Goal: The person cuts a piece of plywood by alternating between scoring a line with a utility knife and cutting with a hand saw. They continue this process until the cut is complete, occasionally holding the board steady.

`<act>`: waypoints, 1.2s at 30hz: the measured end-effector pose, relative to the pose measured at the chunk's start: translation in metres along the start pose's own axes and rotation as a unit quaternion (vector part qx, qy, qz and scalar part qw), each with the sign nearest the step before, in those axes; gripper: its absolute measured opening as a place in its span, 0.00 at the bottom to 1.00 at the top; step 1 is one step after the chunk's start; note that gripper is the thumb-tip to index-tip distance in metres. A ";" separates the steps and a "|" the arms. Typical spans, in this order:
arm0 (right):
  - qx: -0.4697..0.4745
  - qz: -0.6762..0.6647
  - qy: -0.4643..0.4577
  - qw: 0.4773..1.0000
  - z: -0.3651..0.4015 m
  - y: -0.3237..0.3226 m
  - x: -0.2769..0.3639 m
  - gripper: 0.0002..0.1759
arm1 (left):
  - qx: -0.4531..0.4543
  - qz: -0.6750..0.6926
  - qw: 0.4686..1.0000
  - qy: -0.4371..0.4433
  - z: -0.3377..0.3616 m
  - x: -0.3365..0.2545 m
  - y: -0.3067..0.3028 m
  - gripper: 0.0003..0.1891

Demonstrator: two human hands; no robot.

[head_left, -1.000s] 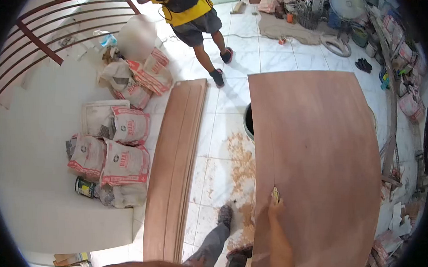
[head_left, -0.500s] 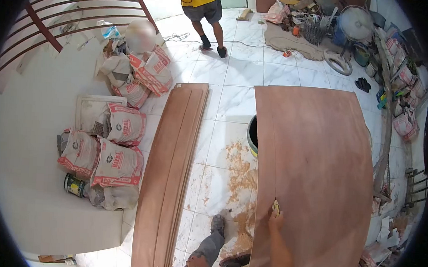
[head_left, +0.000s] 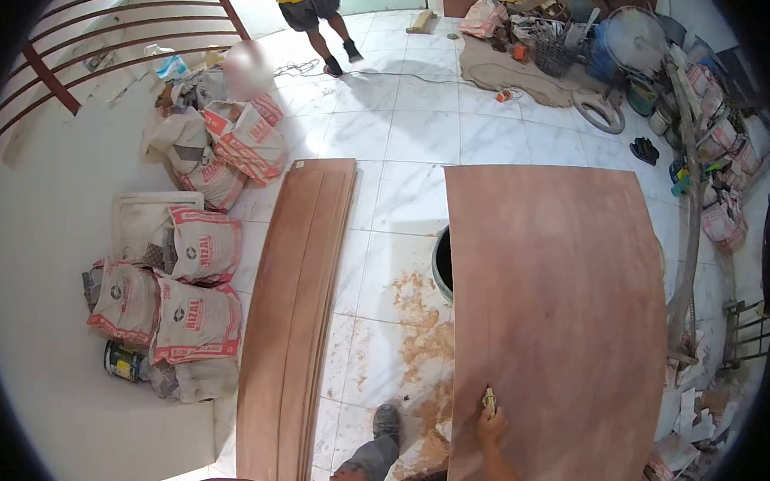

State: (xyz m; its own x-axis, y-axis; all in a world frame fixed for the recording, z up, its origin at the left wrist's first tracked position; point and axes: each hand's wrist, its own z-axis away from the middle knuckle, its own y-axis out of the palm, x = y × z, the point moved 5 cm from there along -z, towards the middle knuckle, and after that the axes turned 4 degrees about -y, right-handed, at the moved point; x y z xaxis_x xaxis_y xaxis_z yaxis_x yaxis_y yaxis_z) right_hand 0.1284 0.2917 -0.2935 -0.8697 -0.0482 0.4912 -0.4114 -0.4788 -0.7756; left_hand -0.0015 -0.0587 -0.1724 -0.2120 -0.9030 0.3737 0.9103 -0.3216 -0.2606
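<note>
A wide brown plywood sheet (head_left: 564,274) lies in front of me on the right, raised over a dark bucket (head_left: 442,264) that shows at its left edge. My right hand (head_left: 491,424) is closed around a yellow utility knife (head_left: 489,398), its tip at the sheet's surface near the left side. A faint lengthwise line runs on the wood ahead of the knife. Low in the view, my left hand (head_left: 353,480) rests on my bent leg; its fingers are mostly hidden.
A stack of narrow plywood strips (head_left: 300,323) lies on the left. Printed sacks (head_left: 197,318) line the left wall. Sawdust (head_left: 421,302) covers tiles between the strips and sheet. A person (head_left: 313,14) stands at the back; tools and clutter (head_left: 565,51) fill the far right.
My right hand has drawn the knife a little toward me along the sheet. The person at the back has stepped to the left. My view has shifted slightly.
</note>
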 end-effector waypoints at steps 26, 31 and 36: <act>-0.083 -0.006 -0.073 0.994 -0.002 0.013 -0.011 0.23 | -0.037 0.017 0.999 0.020 0.015 0.014 0.057 0.41; -0.037 0.067 -0.030 0.997 0.000 0.004 -0.010 0.23 | -0.045 0.016 0.999 0.018 0.020 0.016 0.073 0.41; -0.034 0.092 -0.022 0.995 0.004 -0.002 -0.006 0.24 | -0.046 0.004 0.999 0.013 0.026 0.017 0.082 0.40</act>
State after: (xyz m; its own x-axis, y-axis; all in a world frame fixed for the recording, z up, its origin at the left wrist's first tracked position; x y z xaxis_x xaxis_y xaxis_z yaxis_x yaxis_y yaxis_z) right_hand 0.1354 0.2892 -0.2936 -0.9197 -0.1689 0.3545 -0.2655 -0.3976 -0.8783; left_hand 0.0792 -0.0927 -0.1643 -0.2140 -0.9125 0.3486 0.8762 -0.3371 -0.3444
